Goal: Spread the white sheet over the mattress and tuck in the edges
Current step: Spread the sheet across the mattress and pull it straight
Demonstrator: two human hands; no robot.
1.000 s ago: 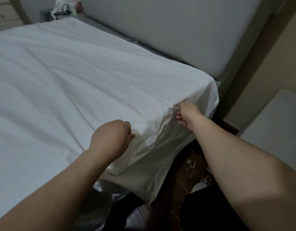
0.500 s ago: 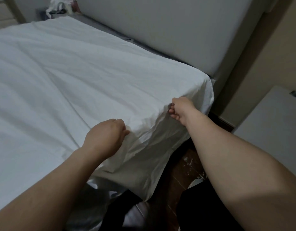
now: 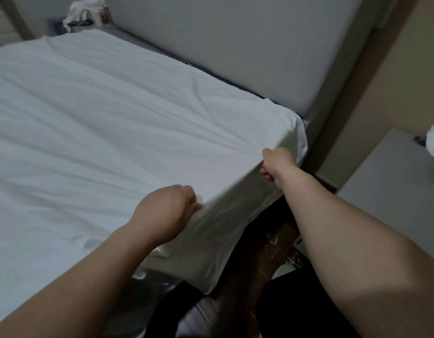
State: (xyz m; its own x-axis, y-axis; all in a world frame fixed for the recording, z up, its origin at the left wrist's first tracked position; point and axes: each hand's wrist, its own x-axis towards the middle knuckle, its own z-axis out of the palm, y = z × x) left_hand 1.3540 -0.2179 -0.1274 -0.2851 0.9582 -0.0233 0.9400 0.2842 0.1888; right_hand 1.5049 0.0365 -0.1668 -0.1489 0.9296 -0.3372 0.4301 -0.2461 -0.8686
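The white sheet [image 3: 101, 123] lies spread across the mattress, lightly creased, and its side edge hangs over the near side toward the floor. My left hand [image 3: 164, 213] grips a fold of the sheet at the mattress edge. My right hand [image 3: 277, 164] grips the sheet further along, near the corner by the headboard. The cloth between both hands is pulled into a straight taut line. The mattress itself is hidden under the sheet, apart from a grey strip [image 3: 147, 284] below my left forearm.
A grey padded headboard [image 3: 235, 45] rises behind the bed. A grey bedside cabinet [image 3: 386, 191] with white items stands at the right. Dark wooden floor [image 3: 267, 250] shows in the narrow gap beside the bed. Clutter [image 3: 86, 11] sits at the far corner.
Both hands have kept their grip and pulled the sheet edge outward, so the crumpled cloth between them is now stretched straight. The view has shifted slightly.
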